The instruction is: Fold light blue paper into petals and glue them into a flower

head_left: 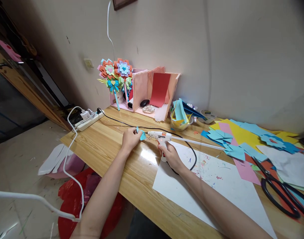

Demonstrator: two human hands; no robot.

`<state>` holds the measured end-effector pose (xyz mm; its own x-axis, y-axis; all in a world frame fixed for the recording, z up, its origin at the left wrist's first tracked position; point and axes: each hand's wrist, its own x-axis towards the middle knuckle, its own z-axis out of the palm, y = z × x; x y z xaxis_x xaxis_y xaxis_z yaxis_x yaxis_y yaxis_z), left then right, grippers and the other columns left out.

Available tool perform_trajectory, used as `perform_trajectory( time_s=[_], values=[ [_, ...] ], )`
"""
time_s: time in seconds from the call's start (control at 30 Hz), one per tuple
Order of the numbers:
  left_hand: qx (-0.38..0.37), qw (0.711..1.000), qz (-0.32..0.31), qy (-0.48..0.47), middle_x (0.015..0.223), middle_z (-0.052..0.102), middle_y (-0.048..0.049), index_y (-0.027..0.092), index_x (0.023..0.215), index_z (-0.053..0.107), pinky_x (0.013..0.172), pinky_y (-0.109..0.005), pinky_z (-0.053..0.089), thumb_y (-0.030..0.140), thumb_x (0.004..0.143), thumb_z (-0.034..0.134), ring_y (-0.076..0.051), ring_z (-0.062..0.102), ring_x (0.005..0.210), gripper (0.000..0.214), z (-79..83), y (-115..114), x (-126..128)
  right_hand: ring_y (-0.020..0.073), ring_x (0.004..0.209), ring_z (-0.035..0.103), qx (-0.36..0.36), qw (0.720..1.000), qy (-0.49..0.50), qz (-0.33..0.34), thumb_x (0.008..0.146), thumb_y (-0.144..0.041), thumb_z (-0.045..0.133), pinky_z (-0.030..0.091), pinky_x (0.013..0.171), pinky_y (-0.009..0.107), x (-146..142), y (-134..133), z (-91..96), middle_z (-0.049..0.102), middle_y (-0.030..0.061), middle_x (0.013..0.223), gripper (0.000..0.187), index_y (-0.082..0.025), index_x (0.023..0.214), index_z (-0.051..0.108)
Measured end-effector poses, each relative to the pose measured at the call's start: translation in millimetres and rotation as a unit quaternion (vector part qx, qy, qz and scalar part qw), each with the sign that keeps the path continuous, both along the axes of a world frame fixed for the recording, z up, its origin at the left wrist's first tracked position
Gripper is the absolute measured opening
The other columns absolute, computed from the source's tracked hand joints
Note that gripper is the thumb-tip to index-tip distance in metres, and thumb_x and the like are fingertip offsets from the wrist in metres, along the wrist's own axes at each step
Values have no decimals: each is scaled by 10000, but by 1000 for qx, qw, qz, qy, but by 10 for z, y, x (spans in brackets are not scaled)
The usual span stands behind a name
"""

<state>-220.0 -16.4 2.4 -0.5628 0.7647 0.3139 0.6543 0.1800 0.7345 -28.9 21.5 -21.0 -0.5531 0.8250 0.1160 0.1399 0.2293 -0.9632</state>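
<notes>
My right hand [172, 156] is wrapped round the handle of a white glue gun [163, 139], with a long glue stick [196, 142] jutting from its back end. The nozzle points left, close to a small blue piece of paper [142, 135]. That paper is pinched in the fingers of my left hand [130, 139]; whether the nozzle touches it I cannot tell. A black cord [195, 156] loops behind and beside the glue gun. Under my right forearm lies a white sheet [216, 186] with coloured specks.
Black-handled scissors [278, 189] lie at right beside cut coloured paper [241, 132]. A clear bowl [180, 124] holds paper scraps. Paper flowers [123, 68] stand by a pink box [140, 93] against the wall. A power strip [90, 121] sits at the table's left edge.
</notes>
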Motion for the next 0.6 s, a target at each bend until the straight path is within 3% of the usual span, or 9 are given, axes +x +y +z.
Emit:
perform_trajectory(
  time_s=[0.6],
  values=[
    [2, 1000, -10, 11, 461, 312, 54, 178, 460, 363, 467, -222, 205, 290, 650, 490, -81, 313, 464, 254, -10, 7, 2, 136, 606, 478, -1, 1000, -11, -15, 792, -370, 443, 361, 629, 254, -6, -13, 9, 528, -14, 630, 220, -171, 733, 516]
  ],
)
